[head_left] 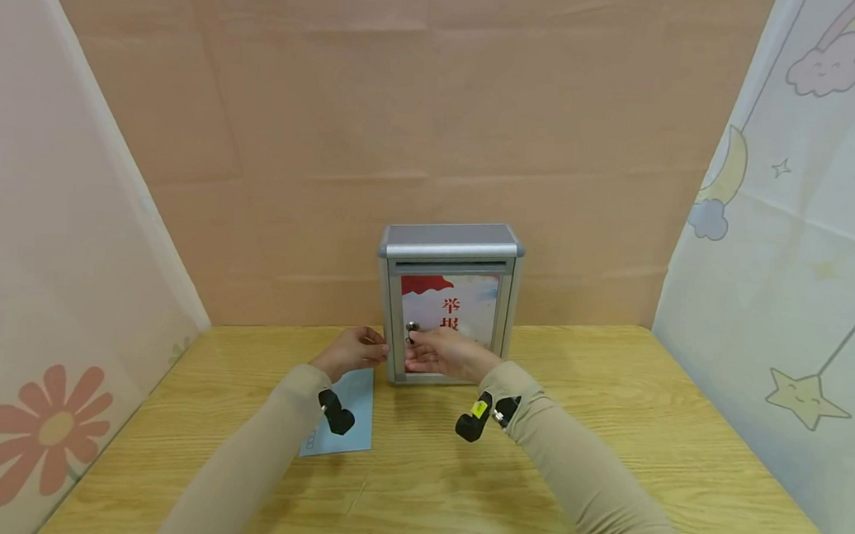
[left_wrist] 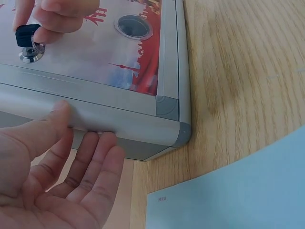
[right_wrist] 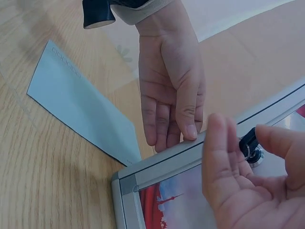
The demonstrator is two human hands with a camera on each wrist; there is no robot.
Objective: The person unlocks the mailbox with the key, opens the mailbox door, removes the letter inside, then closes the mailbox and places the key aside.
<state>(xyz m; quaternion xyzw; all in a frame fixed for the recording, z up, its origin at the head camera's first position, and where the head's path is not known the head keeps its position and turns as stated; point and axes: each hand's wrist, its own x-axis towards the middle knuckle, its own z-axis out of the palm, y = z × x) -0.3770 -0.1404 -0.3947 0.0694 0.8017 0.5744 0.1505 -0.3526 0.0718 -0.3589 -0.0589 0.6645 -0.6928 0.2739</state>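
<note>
A grey metal letter box [head_left: 479, 304] with a slot near its top and a red-and-white printed front stands upright at the back of the table. My right hand [head_left: 454, 355] pinches a black-headed key [left_wrist: 27, 36] between thumb and finger. The key sits in the round lock [right_wrist: 256, 156] on the box's front, with a small ring hanging from it. My left hand [head_left: 351, 351] touches the box's left edge. In the left wrist view its thumb lies on the frame, while its fairly straight fingers [left_wrist: 90, 176] rest against the side.
A pale blue envelope [head_left: 353, 415] lies on the wooden table [head_left: 571, 442] left of the box, partly beneath my left forearm. Behind the box rises a tan backdrop [head_left: 333, 128]. Printed white sheets [head_left: 785, 267] stand on both sides.
</note>
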